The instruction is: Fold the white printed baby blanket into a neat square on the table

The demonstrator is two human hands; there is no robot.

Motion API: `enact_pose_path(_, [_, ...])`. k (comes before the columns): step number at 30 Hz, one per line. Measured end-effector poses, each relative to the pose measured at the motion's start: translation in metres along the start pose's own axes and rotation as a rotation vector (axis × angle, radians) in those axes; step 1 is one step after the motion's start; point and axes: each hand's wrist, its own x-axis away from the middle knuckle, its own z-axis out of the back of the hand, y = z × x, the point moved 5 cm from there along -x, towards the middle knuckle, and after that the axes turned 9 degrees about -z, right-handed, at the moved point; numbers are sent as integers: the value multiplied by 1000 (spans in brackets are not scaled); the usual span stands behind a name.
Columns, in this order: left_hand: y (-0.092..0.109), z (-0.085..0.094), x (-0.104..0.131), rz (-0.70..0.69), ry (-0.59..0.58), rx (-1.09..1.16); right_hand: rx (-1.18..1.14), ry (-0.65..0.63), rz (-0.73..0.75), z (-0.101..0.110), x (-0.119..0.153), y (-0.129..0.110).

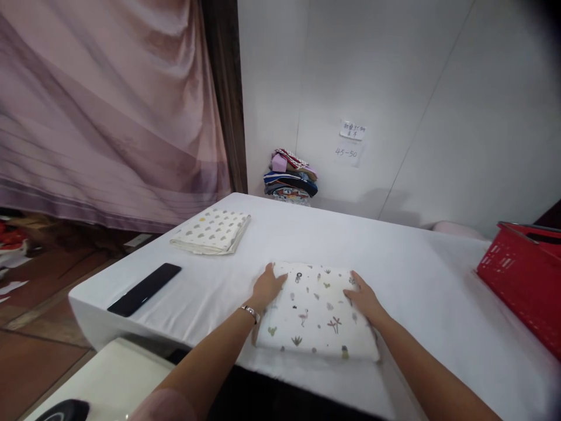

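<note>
A folded white cloth [313, 316] printed with flamingos, cacti and small plants lies at the table's front edge. My left hand [268, 286] rests on its left side, thumb on top and the fingers along the far left corner. On the opposite side my right hand [363, 297] touches the upper right corner, with thumb and fingers apart. Both hands look open, lying against the cloth. A second folded cloth [213, 231], cream with grey prints, lies farther back on the left.
The white-covered table [350, 237] carries a black flat object [145, 289] at the left and a red basket [523, 280] at the right. Folded fabrics [291, 178] are stacked beyond the far edge. A white surface [105, 380] stands at lower left.
</note>
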Motion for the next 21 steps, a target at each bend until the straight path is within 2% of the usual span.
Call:
enact_pose_path(5, [15, 15, -22, -103, 51, 28, -54, 59, 125, 10, -23, -17])
enact_pose_path(8, [31, 29, -47, -124, 119, -19, 8, 115, 170, 17, -47, -40])
enact_pose_path(11, [41, 30, -67, -76, 117, -91, 175, 168, 149, 16, -66, -60])
enact_pose_path(13, [47, 20, -70, -130, 85, -178, 375, 185, 155, 8, -68, -68])
enact_pose_path(16, [52, -8, -59, -350, -7, -318, 655, 143, 331, -18, -50, -70])
enact_pose_path(18, [48, -26, -48, -448, -58, -380, 766, 72, 450, -38, -33, -64])
enact_pose_path(21, [38, -39, -39, -485, -63, -428, 832, 22, 485, -56, -17, -54])
